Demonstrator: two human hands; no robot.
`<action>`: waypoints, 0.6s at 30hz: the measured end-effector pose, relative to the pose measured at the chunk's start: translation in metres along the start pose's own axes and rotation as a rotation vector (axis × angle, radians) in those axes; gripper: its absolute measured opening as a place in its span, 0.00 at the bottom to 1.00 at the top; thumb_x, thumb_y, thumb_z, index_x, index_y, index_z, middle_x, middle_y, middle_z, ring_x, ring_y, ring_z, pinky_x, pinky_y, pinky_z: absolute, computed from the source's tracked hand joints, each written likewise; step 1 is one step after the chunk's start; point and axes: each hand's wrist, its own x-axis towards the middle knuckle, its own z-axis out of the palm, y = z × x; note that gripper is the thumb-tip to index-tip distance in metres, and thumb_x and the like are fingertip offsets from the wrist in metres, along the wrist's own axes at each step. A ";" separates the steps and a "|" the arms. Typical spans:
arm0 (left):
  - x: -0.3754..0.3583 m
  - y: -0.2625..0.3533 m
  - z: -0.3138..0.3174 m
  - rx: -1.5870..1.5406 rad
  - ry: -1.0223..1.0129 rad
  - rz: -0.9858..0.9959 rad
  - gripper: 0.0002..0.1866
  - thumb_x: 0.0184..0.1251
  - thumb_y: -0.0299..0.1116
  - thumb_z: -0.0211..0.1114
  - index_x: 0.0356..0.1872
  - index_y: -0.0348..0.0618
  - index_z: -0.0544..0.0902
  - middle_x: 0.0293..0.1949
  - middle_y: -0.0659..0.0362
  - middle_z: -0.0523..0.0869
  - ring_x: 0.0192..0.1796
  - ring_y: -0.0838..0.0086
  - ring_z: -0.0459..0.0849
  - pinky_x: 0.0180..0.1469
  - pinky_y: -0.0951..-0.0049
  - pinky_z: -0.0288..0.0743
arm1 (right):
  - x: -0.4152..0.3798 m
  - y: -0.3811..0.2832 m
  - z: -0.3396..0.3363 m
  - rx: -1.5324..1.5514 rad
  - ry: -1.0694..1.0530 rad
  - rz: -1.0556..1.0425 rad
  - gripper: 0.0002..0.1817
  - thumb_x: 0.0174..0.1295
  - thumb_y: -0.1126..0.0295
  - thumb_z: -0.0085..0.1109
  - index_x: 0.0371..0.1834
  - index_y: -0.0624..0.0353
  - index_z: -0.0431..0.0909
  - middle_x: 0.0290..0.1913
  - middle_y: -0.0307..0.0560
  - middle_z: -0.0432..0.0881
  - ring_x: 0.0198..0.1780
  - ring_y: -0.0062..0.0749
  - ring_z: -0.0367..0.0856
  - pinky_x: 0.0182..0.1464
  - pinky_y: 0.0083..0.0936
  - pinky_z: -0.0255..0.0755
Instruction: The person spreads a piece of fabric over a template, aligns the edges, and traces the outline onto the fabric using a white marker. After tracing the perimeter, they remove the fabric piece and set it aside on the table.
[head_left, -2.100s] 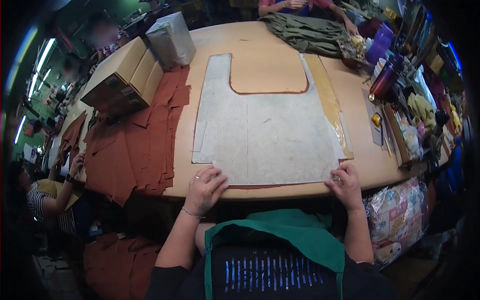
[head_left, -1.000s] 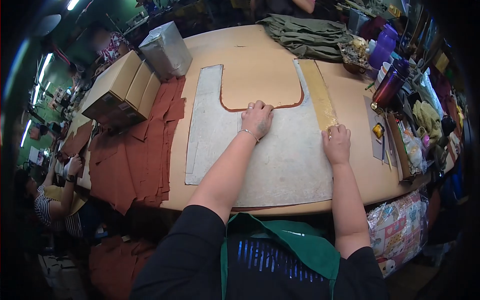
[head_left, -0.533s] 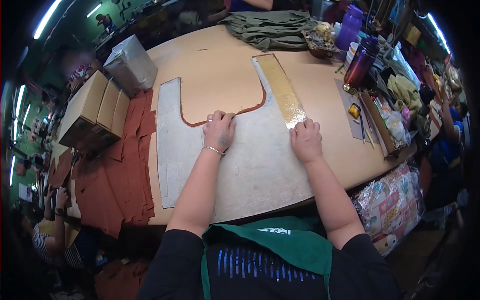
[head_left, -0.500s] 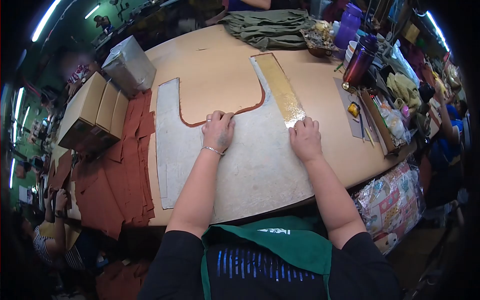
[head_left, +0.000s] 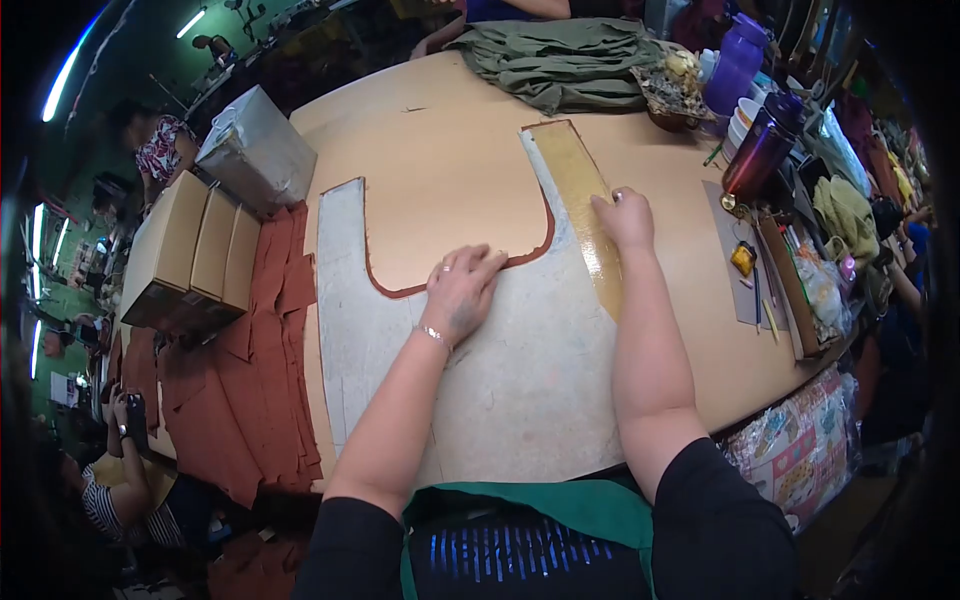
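Note:
A large grey pattern board (head_left: 530, 390) with a U-shaped cut-out lies on the table. Brown-red fabric (head_left: 552, 228) shows as a thin rim along the cut-out. Shiny yellowish tape (head_left: 575, 180) covers the board's right arm. My left hand (head_left: 466, 288) rests on the board at the bottom of the curve, fingers stretched out and reaching the rim. At the outer edge of the taped arm is my right hand (head_left: 628, 215), its fingers curled in with the thumb over the tape. Whatever those fingers hold, if anything, is hidden.
Stacked brown-red fabric (head_left: 225, 400), cardboard boxes (head_left: 165, 250) and a grey box (head_left: 258, 150) line the left side. Dark green cloth (head_left: 555, 60) lies at the back. Bottles (head_left: 765, 150) and a tool box (head_left: 790, 285) stand right. Other people sit at left.
My right hand has moved up along the board's right edge, away from me. My left hand's fingers have shifted right along the curve and spread flatter. The view has tilted slightly.

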 end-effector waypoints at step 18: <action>0.135 0.003 0.049 0.105 -0.207 -0.168 0.23 0.65 0.47 0.45 0.62 0.59 0.65 0.67 0.59 0.57 0.70 0.60 0.48 0.65 0.42 0.43 | -0.011 -0.010 -0.008 -0.032 -0.034 -0.052 0.22 0.45 0.65 0.66 0.43 0.65 0.78 0.41 0.59 0.76 0.43 0.46 0.76 0.49 0.33 0.70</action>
